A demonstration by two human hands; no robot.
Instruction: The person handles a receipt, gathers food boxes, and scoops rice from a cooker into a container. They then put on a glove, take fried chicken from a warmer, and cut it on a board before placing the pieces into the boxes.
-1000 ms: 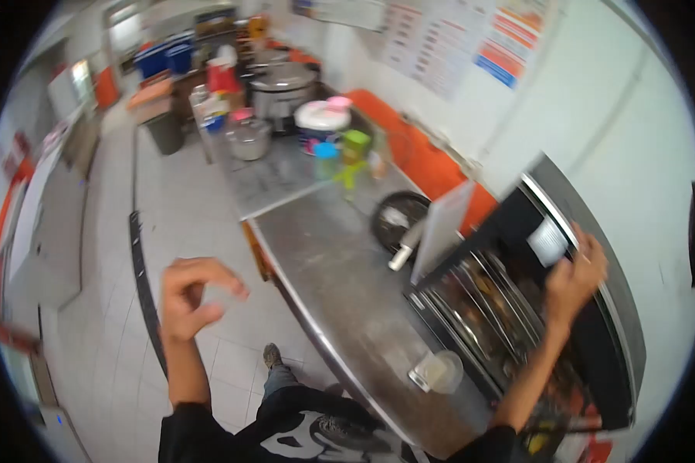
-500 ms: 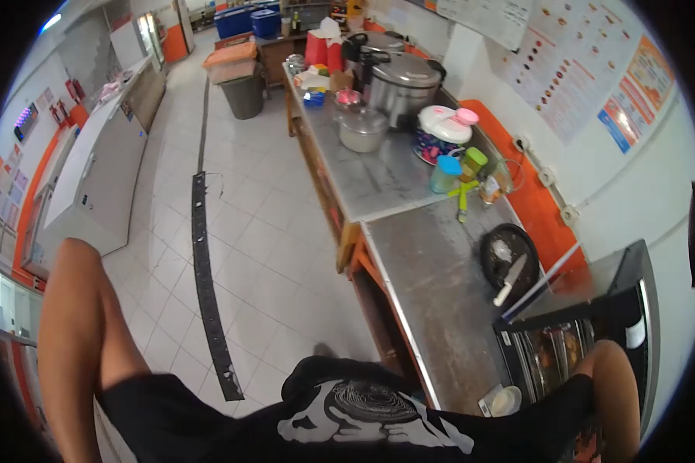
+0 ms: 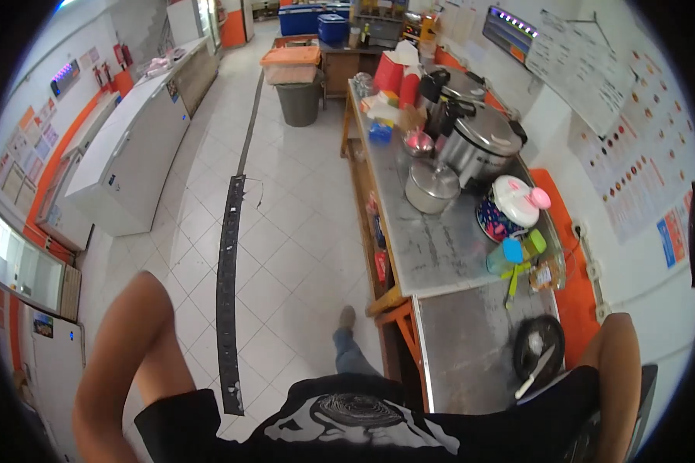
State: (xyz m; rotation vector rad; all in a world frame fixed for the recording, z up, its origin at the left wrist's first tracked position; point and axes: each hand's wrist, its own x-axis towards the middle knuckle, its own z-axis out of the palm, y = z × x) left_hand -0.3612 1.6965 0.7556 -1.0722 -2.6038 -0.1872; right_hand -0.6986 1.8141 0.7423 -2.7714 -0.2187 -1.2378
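Both of my hands are out of the picture; only the bent arms show. My left arm (image 3: 120, 363) hangs over the tiled floor at the left, its lower end cut off by the frame. At the right, my right arm (image 3: 616, 363) is bent beside the metal worktop (image 3: 471, 347). Close to that elbow lies a round black dish (image 3: 527, 333) with a white-handled knife (image 3: 536, 372) across it. Farther along the worktop are a blue-lidded container (image 3: 505, 255), a green-lidded jar (image 3: 533, 243) and a bright green utensil (image 3: 511, 287).
Along the counter stand a floral pot with a white lid (image 3: 515, 202), a lidded saucepan (image 3: 432, 187) and large steel cookers (image 3: 483, 139). A grey bin (image 3: 297, 104) is ahead. A black strip (image 3: 228, 293) runs along the floor; a white chest freezer (image 3: 131, 185) stands left.
My view has tilted up and shifted, so the counter items sit farther right and lower. A stepping leg and shoe have come into sight. The open black appliance at lower right is now mostly hidden.
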